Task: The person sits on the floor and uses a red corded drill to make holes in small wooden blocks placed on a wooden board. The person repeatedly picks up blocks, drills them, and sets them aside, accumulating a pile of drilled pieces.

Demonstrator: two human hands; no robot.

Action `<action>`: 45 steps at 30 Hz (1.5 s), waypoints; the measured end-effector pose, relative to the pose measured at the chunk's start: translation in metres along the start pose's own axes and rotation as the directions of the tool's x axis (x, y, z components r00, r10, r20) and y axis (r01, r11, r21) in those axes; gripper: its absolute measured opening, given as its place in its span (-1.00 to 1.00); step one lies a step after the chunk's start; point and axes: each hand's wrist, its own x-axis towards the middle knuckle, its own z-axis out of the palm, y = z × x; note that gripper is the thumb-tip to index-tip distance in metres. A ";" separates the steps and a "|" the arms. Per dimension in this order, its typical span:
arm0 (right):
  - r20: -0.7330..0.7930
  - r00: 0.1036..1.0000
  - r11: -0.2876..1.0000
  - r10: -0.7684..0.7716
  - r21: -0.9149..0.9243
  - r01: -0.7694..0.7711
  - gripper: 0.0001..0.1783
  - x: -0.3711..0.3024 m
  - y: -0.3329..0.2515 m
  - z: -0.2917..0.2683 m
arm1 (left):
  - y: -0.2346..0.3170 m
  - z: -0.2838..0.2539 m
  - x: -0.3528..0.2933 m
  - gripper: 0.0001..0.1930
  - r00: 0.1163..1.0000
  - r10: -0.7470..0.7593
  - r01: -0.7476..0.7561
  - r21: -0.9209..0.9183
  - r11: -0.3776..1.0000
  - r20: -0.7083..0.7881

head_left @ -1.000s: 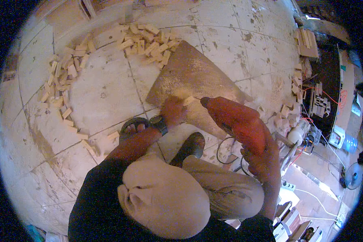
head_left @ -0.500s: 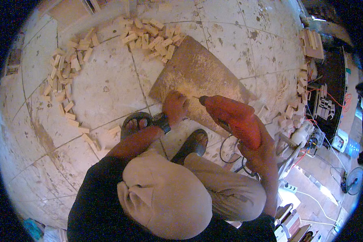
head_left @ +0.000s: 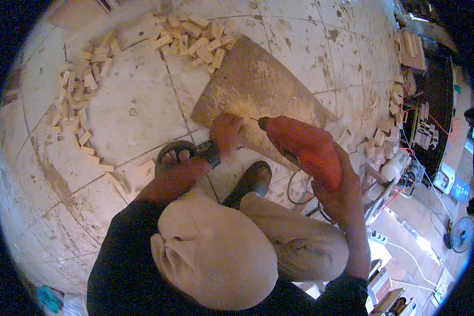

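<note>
My right hand [head_left: 329, 190] is wrapped round the rear of a red power drill [head_left: 308, 150]. The drill lies nearly level, its dark chuck [head_left: 263, 124] and thin bit pointing left at my other hand. My left hand [head_left: 227, 131] is closed over the near left edge of a brown board [head_left: 263, 71] on the floor. Whatever its fingers grip is hidden, and I cannot tell whether the bit touches it. Pale wood dust lies scattered across the board.
Small wooden blocks [head_left: 197, 45] lie piled beyond the board, with another curved heap [head_left: 73, 105] at the left. More blocks [head_left: 376, 143] sit at the right, near a white tank [head_left: 396, 167]. A black cord [head_left: 295, 192] loops below the drill. My sandalled feet [head_left: 250, 184] flank the left hand.
The whole view has shifted slightly. Both hands and the drill hold nearly the same position over the board, with the bit still pointing at my left hand.
</note>
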 end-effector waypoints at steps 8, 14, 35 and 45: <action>0.033 0.996 0.991 -0.083 -0.103 0.086 -0.12 0.009 -0.008 -0.003 | -0.001 0.009 -0.003 -0.74 0.983 0.035 -0.039 -0.019 0.999 -0.179; 0.076 0.996 0.978 -0.050 -0.200 0.065 -0.08 0.017 -0.012 -0.002 | 0.000 0.006 -0.002 -0.75 0.994 0.001 -0.007 -0.061 0.998 -0.106; 0.077 0.949 0.931 -0.306 -0.182 0.315 -0.05 0.018 0.003 0.017 | -0.006 0.025 0.012 -0.74 0.980 -0.153 0.140 0.111 0.984 0.126; 0.009 0.995 0.977 -0.098 -0.189 0.098 -0.15 0.001 -0.011 0.008 | 0.007 0.026 0.018 -0.76 0.997 0.079 -0.079 0.031 0.996 -0.011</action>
